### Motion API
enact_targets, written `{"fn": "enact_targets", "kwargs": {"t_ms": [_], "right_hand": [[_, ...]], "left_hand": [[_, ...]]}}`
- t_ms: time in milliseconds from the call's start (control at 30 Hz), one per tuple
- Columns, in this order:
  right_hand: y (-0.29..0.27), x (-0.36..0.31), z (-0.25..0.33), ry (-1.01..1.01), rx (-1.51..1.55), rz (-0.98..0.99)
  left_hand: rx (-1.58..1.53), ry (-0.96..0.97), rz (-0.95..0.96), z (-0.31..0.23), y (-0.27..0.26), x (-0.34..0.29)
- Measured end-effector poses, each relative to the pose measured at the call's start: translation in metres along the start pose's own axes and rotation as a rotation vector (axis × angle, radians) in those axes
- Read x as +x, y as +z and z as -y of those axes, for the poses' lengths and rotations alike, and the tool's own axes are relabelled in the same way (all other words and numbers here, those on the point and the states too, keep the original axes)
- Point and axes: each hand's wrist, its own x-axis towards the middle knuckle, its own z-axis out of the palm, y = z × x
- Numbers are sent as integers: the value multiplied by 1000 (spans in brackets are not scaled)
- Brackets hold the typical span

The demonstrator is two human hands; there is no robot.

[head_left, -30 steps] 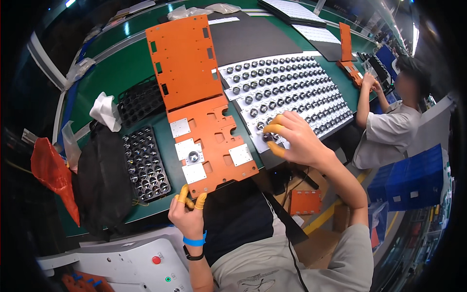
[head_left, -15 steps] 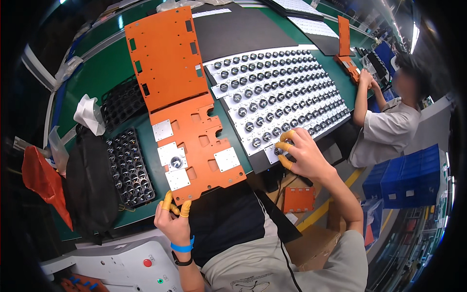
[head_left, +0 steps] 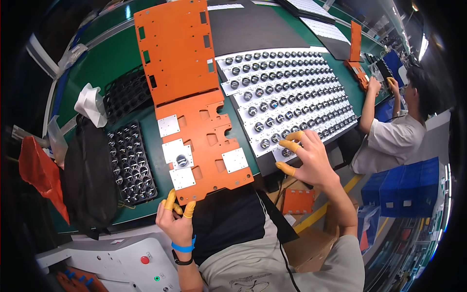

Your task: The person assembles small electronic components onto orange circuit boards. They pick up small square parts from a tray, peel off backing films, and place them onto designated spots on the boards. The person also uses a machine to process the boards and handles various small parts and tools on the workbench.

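My left hand (head_left: 176, 221), with yellow finger covers, grips the near left corner of a hinged orange fixture (head_left: 209, 168). The fixture's upper leaf stands raised behind its lower leaf, which carries several white square plates (head_left: 235, 160). One black-and-silver knob (head_left: 181, 160) sits on a plate at the left. My right hand (head_left: 311, 158), also in yellow finger covers, is open over the near end of white panels lined with rows of black knobs (head_left: 279, 118). Its thumb and fingers are spread beside the nearest knob (head_left: 286, 152), with nothing visible between them.
Left of the fixture lies a black tray of knobs (head_left: 132, 165), with another black tray (head_left: 127, 100) behind. A black bag (head_left: 90, 180) and a red bag (head_left: 41, 175) hang by the left edge. A co-worker (head_left: 394, 138) handles another orange fixture at right. Blue bins (head_left: 401, 187) stand below.
My right thumb and fingers have spread away from the near knob. My left hand keeps its place on the fixture's corner. The co-worker's hands have moved apart. The whole view has shifted slightly.
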Motion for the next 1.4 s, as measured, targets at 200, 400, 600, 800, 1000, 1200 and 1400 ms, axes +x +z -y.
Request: {"fn": "enact_targets", "kwargs": {"t_ms": [200, 400, 600, 800, 1000, 1200, 1400], "right_hand": [[47, 47, 69, -138, 213, -138], [91, 99, 121, -124, 250, -176], [92, 96, 119, -156, 250, -194], [35, 49, 69, -124, 222, -165], [12, 7, 19, -71, 215, -2], [11, -16, 8, -12, 164, 143], [20, -16, 4, -27, 139, 61]], "left_hand": [[2, 11, -3, 0, -1, 1], [1, 26, -17, 2, 1, 2], [21, 62, -27, 7, 3, 1], [10, 60, -13, 6, 0, 1], [19, 39, -20, 6, 1, 1], [12, 49, -16, 5, 1, 0], [16, 51, -12, 6, 1, 1]]}}
